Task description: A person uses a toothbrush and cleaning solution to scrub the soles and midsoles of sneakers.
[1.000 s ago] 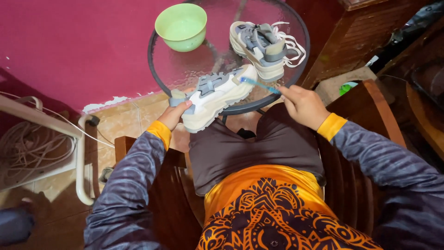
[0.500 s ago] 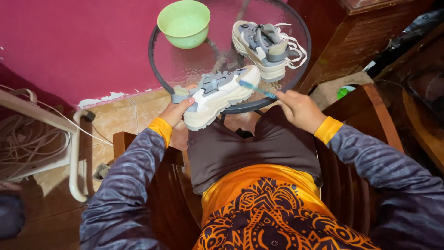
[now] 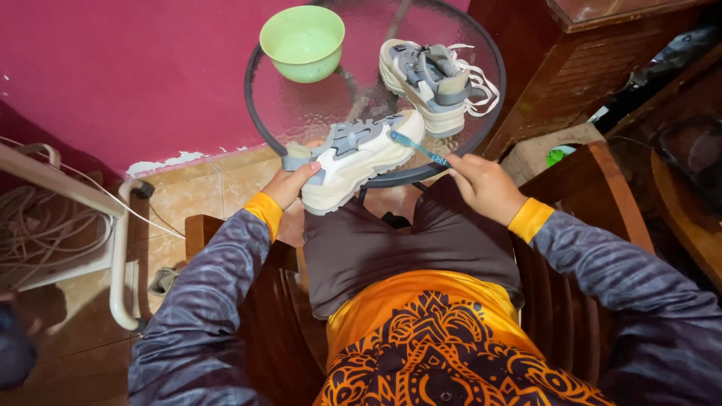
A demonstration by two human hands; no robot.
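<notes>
The cream and grey shoe (image 3: 353, 158) sits at the near edge of the round glass worktop (image 3: 301, 113), heel toward the left hand (image 3: 289, 184). It looks light, with a thick stiff sole and softer upper, so the heel and sole rim seem the firmest places to grip. The left fingers are curled closed around the heel. The right hand (image 3: 485, 184) has its fingers pinched shut on a blue toothbrush (image 3: 417, 148), bristles touching the toe. A second shoe (image 3: 432, 79) and green bowl (image 3: 302, 41) stand farther back.
</notes>
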